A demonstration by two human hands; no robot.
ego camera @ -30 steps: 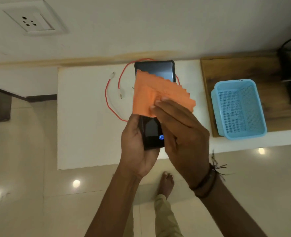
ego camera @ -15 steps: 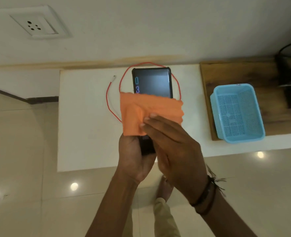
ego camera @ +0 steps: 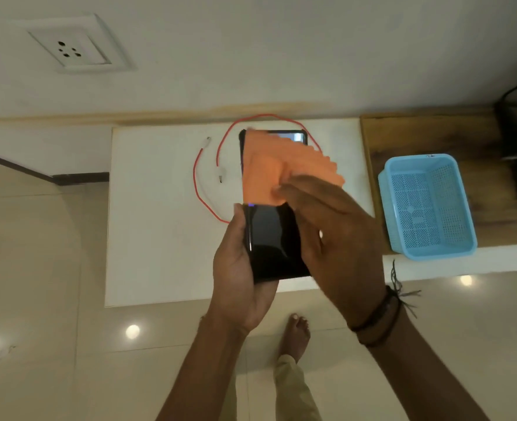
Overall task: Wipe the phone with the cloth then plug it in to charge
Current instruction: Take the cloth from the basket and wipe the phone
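The person's left hand (ego camera: 239,268) grips a glossy black smartphone (ego camera: 269,238) round its lower end, thumb along the left edge, and holds it above the white rectangular table (ego camera: 160,223) with the screen facing up. The right hand (ego camera: 336,238) lies flat with straight fingers on a soft orange cloth (ego camera: 266,171), pressing it against the upper half of the screen. That hand is blurred, so the wiping stage looks under way rather than finished. The lower half of the glass is bare and shiny, and nothing shows whether the back has been cleaned. The charging stage has not begun. The thin red charging cable with white plugs (ego camera: 199,196) lies looped on the table just beside and behind the phone, both of its ends free and neither joined to anything. The white wall socket (ego camera: 75,50) up on the left has nothing in it. A light blue perforated plastic basket (ego camera: 427,208) sits well apart on the wooden surface (ego camera: 433,138) to the right. What is left, by this reading, is to finish wiping, put the cloth down, and connect the cable to the phone and to power.
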